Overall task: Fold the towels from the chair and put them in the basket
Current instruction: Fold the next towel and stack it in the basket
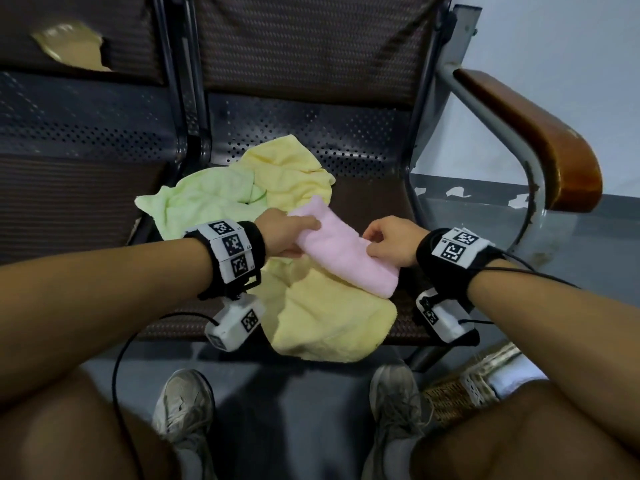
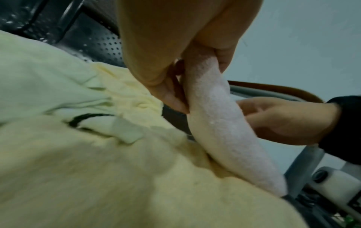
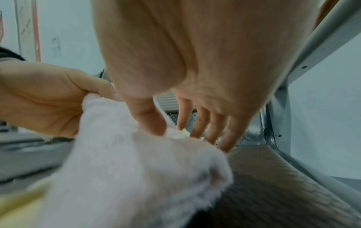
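A folded pink towel [image 1: 346,252] lies across a yellow towel [image 1: 329,317] on the chair seat [image 1: 374,199]. My left hand [image 1: 304,237] grips the pink towel's left end; in the left wrist view the thumb and fingers [image 2: 171,95] pinch the pink towel [image 2: 220,131]. At the towel's right edge my right hand [image 1: 372,242] pinches it. The right wrist view has the thumb [image 3: 150,121] on top of the pink towel [image 3: 136,169] and the other fingers down past its edge. A green towel [image 1: 201,202] and another yellow towel [image 1: 287,171] lie crumpled behind.
A woven basket [image 1: 464,386] stands on the floor at the lower right, beside my right shoe [image 1: 394,407]. The chair's wooden armrest [image 1: 540,140] curves along the right side. A second seat [image 1: 76,202] adjoins on the left. Cables hang from both wrist cameras.
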